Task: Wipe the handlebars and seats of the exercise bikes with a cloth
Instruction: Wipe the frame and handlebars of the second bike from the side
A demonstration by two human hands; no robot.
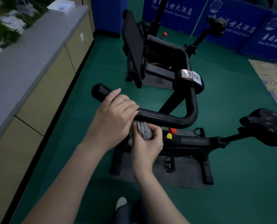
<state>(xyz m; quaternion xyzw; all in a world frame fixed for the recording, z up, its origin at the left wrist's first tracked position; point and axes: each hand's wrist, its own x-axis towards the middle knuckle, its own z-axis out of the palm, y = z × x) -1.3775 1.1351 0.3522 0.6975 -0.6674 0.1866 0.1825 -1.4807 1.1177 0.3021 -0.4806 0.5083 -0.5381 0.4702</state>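
Left hand (116, 110) grips near bike's handlebar (158, 118), right hand (148, 139) bunches grey cloth (142, 131) beneath it; task looks early, seat (267, 125) and far bike (150, 50) apparently left.

Dim, bluish indoor light; upper-left corner motion-blurred, wide-angle edges bend, black bike parts lose detail

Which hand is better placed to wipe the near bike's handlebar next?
Probably the right hand: it pinches the grey cloth just under the handlebar. The left hand grips the bar, steadying it.
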